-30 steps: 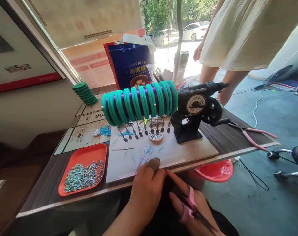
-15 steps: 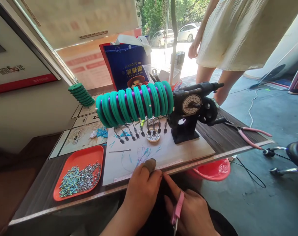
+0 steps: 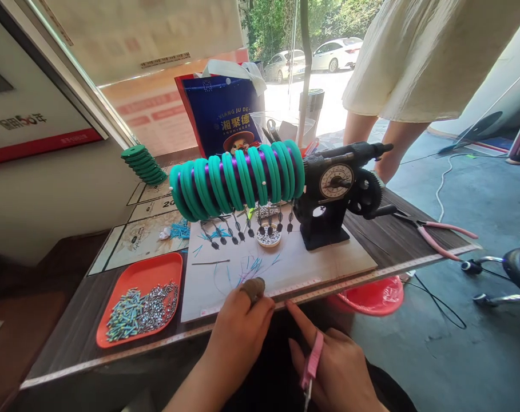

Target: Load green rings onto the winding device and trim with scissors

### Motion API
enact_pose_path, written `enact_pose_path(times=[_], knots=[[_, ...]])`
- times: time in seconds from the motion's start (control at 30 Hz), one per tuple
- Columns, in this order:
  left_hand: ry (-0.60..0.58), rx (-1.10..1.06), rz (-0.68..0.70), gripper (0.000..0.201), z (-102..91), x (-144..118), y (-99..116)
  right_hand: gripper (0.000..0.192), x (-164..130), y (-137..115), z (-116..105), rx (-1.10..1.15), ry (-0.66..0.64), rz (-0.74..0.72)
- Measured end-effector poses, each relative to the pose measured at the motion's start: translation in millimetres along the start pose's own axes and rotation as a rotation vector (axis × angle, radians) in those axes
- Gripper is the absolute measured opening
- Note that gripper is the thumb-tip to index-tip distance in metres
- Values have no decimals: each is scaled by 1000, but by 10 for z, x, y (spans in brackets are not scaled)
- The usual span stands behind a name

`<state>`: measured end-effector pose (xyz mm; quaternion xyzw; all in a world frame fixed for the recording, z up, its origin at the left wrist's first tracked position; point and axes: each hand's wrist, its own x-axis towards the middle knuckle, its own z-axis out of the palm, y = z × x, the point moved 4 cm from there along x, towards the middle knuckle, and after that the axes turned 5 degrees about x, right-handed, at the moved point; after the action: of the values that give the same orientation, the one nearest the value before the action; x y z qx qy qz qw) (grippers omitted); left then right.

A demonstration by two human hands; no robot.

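The fingers of the right hand (image 3: 332, 366) curl around pink-handled scissors (image 3: 311, 363), forefinger stretched toward the tabletop (image 3: 71, 337) edge, the scissors' long axis running down and toward the body with the blade tip at the picture's bottom edge; the left hand (image 3: 238, 332), just beside it, pinches its capped thumb (image 3: 253, 288) against the forefinger, though what it pinches is too fine to tell. Just beyond the fingers lie blue strands (image 3: 251, 266) on a pale board (image 3: 328, 260), an orange tray (image 3: 142, 300) of small metal pieces to their left. Farther on stands a black hand-crank winder (image 3: 337, 194) with green discs (image 3: 238, 180), pink pliers (image 3: 435, 234) to the right, and a person in a cream skirt (image 3: 418, 57) behind.

Bright daylight from outside beyond, sharp centre, wide-angle stretching at edges
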<state>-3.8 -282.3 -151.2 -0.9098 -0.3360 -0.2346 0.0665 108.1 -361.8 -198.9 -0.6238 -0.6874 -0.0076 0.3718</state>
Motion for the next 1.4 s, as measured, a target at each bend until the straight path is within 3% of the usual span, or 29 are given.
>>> enact_pose_path(times=[0.23,0.37,0.47,0.53,0.67,0.77,0.97,1.4], knots=[[13,-4,23,19,-7,9,21,42,11,0,7,14,-23,16],[5,-45,-11,18,13,-20,2,41,35,22,-46,27,-64,12],[17,-153,-106,13,-79,-27,4,41,21,60,-119,91,-103,-13],[-14,-295,-227,11,-181,-26,12,33,2,83,-111,103,-239,14],[-176,-554,-461,8,-350,-52,65,23,-67,109,16,69,-677,225],[-270,-654,-583,6,-398,-99,89,25,-72,65,47,99,-807,277],[-323,-702,-684,8,-390,-144,82,24,-44,12,30,159,-859,315],[-379,-649,-634,9,-358,-110,79,34,-134,66,145,-53,-856,216]])
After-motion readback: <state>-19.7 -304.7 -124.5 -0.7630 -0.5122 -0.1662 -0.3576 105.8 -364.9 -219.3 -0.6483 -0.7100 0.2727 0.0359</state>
